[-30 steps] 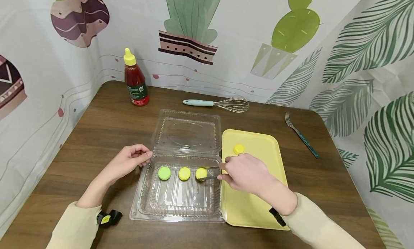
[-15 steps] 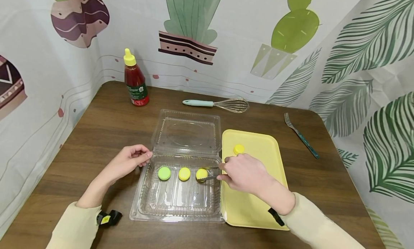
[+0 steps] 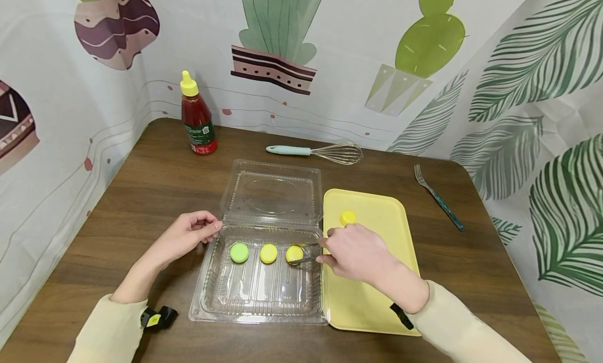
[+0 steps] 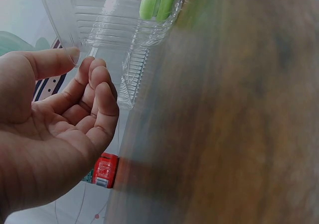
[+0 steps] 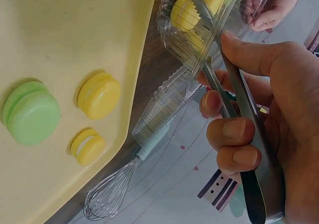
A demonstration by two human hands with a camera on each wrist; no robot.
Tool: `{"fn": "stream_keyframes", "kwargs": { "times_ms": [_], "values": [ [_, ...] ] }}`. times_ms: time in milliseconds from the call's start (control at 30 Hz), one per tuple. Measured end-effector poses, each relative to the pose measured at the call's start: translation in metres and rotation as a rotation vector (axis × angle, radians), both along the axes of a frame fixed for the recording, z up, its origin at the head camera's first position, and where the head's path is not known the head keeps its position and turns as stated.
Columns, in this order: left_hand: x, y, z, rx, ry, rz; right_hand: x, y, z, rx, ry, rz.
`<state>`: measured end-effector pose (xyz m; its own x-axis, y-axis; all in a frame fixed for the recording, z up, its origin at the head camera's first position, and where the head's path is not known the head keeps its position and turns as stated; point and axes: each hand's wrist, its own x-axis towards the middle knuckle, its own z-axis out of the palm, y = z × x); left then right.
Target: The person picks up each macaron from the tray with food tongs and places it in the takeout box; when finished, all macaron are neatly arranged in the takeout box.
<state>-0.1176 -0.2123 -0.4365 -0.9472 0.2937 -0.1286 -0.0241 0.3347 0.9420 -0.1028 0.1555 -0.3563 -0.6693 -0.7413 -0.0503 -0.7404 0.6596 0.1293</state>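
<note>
My right hand (image 3: 360,254) grips metal tongs (image 5: 244,119), which reach over the right wall of a clear plastic container (image 3: 259,317). At the tong tips, inside the container, is a yellow macaron (image 3: 294,253); whether the tips press on it I cannot tell. Left of it, in a row, lie another yellow macaron (image 3: 268,253) and a green macaron (image 3: 239,252). My left hand (image 3: 190,233) pinches the container's left rim between thumb and fingertip, the other fingers curled loosely. The hinged lid (image 3: 273,193) lies folded back.
Right of the container, a yellow tray (image 3: 372,313) bears a green macaron (image 5: 32,114) and two yellow macarons, one larger (image 5: 99,95), one smaller (image 5: 88,148). Behind are a sauce bottle (image 3: 200,124) and a whisk (image 3: 313,151). A fork (image 3: 438,198) lies far right.
The yellow macaron at the tongs has shifted very slightly to the right, and the tong tips sit a little differently against it. Both hands have stayed nearly still.
</note>
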Motion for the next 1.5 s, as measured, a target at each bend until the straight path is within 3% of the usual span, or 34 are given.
{"fn": "stream_keyframes", "kwargs": {
  "times_ms": [833, 1233, 1500],
  "values": [
    [0.0, 0.0, 0.0, 0.01, 0.001, -0.006, 0.001, 0.006, 0.003, -0.008, -0.03, -0.031],
    [0.0, -0.001, 0.0, 0.011, -0.005, -0.005, 0.005, 0.033, 0.014, -0.177, 0.008, -0.043],
    [0.0, 0.0, 0.001, 0.009, -0.003, -0.001, 0.007, 0.055, 0.022, -0.255, -0.003, -0.121]
  ]
}}
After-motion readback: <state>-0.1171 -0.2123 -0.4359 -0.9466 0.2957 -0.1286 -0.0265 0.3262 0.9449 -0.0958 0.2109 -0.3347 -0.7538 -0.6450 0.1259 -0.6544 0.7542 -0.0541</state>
